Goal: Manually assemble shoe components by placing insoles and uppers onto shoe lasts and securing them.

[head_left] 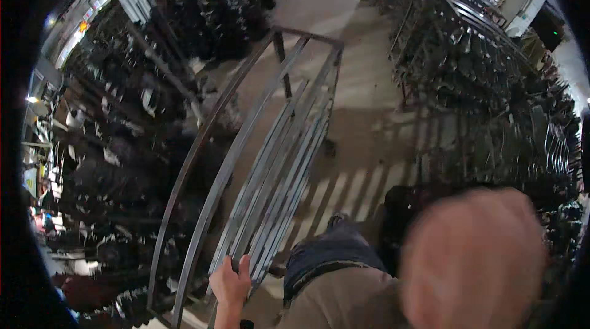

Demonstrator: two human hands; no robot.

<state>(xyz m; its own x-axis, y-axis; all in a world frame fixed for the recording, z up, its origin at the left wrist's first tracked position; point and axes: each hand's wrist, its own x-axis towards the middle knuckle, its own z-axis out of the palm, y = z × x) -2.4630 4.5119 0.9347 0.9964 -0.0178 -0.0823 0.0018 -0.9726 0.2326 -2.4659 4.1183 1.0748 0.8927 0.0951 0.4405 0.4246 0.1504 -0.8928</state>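
Note:
A long metal cart frame [307, 36] stretches ahead of me, with curved-looking side rails and dark uprights at its far end. Lying lengthwise within it are several pale metal bars [268, 157]. My left hand [230, 286] is closed at the frame's near end, its thumb raised, fingers wrapped round what looks like a metal rail that it mostly hides. Close to the camera at the lower right, my right hand [473, 261] is a large smear; its fingers cannot be made out, and neither can anything in them.
Dark racks crowded with metal parts [135, 169] line the left side. More racks of parts [473, 65] stand on the right. Between them runs a concrete floor [362, 77], striped with shadows, reaching to a brighter area at the far end. My shoe [337, 219] shows beside the frame.

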